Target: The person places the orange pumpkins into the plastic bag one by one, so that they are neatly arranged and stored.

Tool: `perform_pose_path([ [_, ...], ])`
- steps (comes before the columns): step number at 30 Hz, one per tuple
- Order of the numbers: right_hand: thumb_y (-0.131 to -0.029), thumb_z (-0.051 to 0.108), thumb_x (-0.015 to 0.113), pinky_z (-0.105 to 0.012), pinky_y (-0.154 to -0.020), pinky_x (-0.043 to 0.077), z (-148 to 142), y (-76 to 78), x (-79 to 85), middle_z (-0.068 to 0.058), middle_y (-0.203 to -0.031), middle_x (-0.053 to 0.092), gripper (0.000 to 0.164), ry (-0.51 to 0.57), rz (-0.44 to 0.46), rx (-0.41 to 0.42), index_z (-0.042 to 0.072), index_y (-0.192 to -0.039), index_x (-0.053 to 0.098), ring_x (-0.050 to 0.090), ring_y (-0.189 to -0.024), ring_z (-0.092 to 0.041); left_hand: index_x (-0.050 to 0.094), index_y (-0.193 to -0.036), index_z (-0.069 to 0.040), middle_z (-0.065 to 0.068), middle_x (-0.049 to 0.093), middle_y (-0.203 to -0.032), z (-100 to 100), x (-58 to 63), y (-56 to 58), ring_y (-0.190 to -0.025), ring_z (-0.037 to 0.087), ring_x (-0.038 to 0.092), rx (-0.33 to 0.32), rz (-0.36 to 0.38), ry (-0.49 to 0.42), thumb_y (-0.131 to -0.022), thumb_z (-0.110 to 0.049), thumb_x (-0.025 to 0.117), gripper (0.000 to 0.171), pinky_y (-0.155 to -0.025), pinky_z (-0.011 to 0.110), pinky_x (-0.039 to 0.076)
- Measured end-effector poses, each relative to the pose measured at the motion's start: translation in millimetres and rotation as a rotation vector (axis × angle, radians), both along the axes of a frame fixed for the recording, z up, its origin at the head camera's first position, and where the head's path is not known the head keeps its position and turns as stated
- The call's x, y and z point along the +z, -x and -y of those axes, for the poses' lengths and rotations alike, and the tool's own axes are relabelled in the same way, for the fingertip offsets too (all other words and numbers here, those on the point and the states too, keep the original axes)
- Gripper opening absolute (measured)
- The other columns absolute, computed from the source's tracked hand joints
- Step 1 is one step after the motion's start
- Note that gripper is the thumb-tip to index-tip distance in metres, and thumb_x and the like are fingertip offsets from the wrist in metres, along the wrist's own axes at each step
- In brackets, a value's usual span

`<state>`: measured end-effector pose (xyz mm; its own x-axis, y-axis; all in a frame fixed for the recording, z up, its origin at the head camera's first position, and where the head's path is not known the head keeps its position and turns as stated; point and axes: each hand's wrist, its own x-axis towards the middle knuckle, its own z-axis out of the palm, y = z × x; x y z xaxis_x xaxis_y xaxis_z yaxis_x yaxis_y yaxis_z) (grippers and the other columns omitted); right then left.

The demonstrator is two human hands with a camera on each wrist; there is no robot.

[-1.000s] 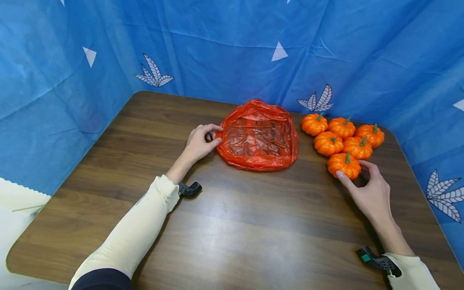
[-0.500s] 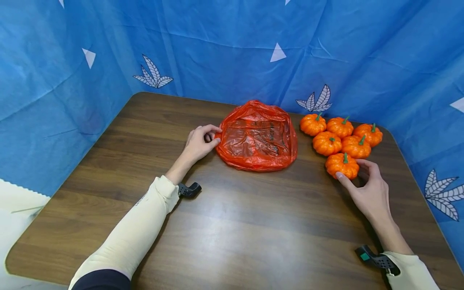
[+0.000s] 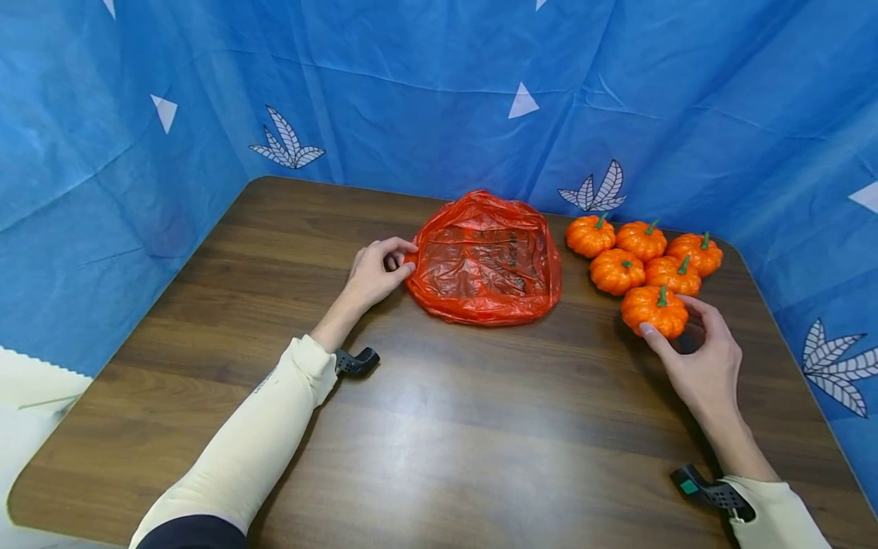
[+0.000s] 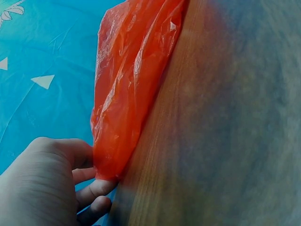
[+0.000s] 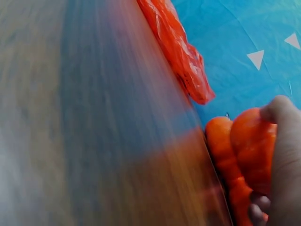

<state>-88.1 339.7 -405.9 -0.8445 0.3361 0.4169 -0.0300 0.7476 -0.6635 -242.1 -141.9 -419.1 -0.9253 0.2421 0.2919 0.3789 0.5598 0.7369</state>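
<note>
A red plastic bag (image 3: 480, 309) lies on the table with its mouth spread open and facing up. My left hand (image 3: 376, 273) pinches the bag's left rim between thumb and fingers; the left wrist view shows the film of the bag (image 4: 127, 94) rising from those fingertips. On the right, my right hand (image 3: 706, 358) grips a small orange pumpkin (image 3: 648, 309) with a green stem, thumb on the near side and fingers round the far side. In the right wrist view this pumpkin (image 5: 254, 146) stands out in front of others.
Several more small pumpkins (image 3: 617, 272) sit in a cluster just behind the held one, at the table's back right. The brown wooden table (image 3: 439, 427) is bordered at the back and sides by a blue patterned cloth (image 3: 425, 99).
My right hand has raised the pumpkin slightly off its spot, and a shadow now shows beside it. The left hand keeps its pinch on the bag, which has stayed in place.
</note>
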Motion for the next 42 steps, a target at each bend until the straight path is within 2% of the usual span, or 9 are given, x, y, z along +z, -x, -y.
perform_pose_path([
  [4, -0.085, 0.026, 0.088, -0.009, -0.092, 0.041, 6, 4.5, 4.2, -0.007, -0.138, 0.065, 0.065, 0.055, -0.093, -0.058, 0.021, -0.144, 0.062, 0.051, -0.111, 0.011, 0.075, -0.119, -0.012, 0.005, 0.064, -0.089, -1, 0.6, 1.0, -0.082, 0.023, 0.055, -0.002, 0.005, -0.007, -0.094, -0.014, 0.074, 0.025, -0.080, 0.034, 0.039],
  [9, -0.087, 0.030, 0.087, -0.014, -0.092, 0.044, 18, 16.6, 11.1, -0.003, -0.137, 0.065, 0.063, 0.112, -0.170, -0.132, 0.021, -0.144, 0.063, 0.054, -0.109, 0.006, 0.075, -0.118, -0.012, 0.005, 0.064, -0.088, 0, -0.3, 0.3, -0.082, 0.024, 0.054, 0.007, 0.004, -0.016, -0.094, -0.014, 0.074, 0.024, -0.078, 0.034, 0.039],
  [13, -0.087, 0.030, 0.087, -0.015, -0.094, 0.045, 23, 24.4, 15.4, -0.004, -0.137, 0.066, 0.063, 0.132, -0.193, -0.158, 0.018, -0.143, 0.063, 0.054, -0.109, 0.004, 0.075, -0.117, -0.011, 0.005, 0.064, -0.087, -1, -0.4, -0.3, -0.082, 0.024, 0.055, 0.003, 0.001, -0.014, -0.094, -0.014, 0.075, 0.024, -0.077, 0.034, 0.039],
  [18, -0.087, 0.034, 0.087, -0.014, -0.094, 0.045, 25, 29.1, 23.5, -0.005, -0.136, 0.066, 0.063, 0.124, -0.177, -0.166, 0.017, -0.143, 0.063, 0.053, -0.106, 0.005, 0.075, -0.117, -0.011, 0.005, 0.064, -0.088, -4, 0.4, -0.3, -0.082, 0.024, 0.055, -0.007, 0.000, -0.012, -0.094, -0.014, 0.074, 0.024, -0.078, 0.034, 0.039],
  [26, -0.089, 0.043, 0.083, -0.012, -0.091, 0.044, 25, 41.1, 51.6, -0.010, -0.134, 0.068, 0.064, 0.085, -0.101, -0.145, 0.017, -0.144, 0.063, 0.052, -0.102, 0.007, 0.075, -0.117, -0.012, 0.005, 0.065, -0.088, -1, -0.1, 0.6, -0.082, 0.022, 0.055, 0.004, 0.003, -0.004, -0.094, -0.015, 0.074, 0.023, -0.078, 0.033, 0.040],
  [30, -0.090, 0.046, 0.082, -0.015, -0.096, 0.045, 36, 52.3, 63.8, -0.009, -0.136, 0.066, 0.067, 0.083, -0.047, -0.122, 0.016, -0.146, 0.061, 0.057, -0.110, -0.005, 0.076, -0.117, -0.012, 0.005, 0.065, -0.089, 3, -1.0, 0.8, -0.082, 0.022, 0.056, 0.018, 0.003, -0.011, -0.094, -0.014, 0.075, 0.023, -0.077, 0.032, 0.041],
  [34, -0.090, 0.050, 0.080, -0.024, -0.106, 0.045, 54, 65.0, 72.1, -0.008, -0.139, 0.065, 0.070, 0.092, -0.023, -0.077, 0.016, -0.147, 0.059, 0.058, -0.122, -0.020, 0.076, -0.116, -0.012, 0.006, 0.065, -0.088, 2, -2.0, 1.5, -0.082, 0.023, 0.056, 0.012, -0.001, -0.010, -0.094, -0.013, 0.075, 0.022, -0.078, 0.033, 0.040],
  [42, -0.090, 0.050, 0.079, -0.034, -0.109, 0.043, 94, 91.2, 75.9, -0.011, -0.139, 0.065, 0.071, 0.117, -0.047, 0.040, 0.011, -0.146, 0.058, 0.061, -0.123, -0.025, 0.076, -0.116, -0.012, 0.005, 0.066, -0.087, 0, -0.7, 0.5, -0.081, 0.023, 0.056, 0.007, 0.000, -0.013, -0.094, -0.013, 0.075, 0.022, -0.078, 0.034, 0.040],
])
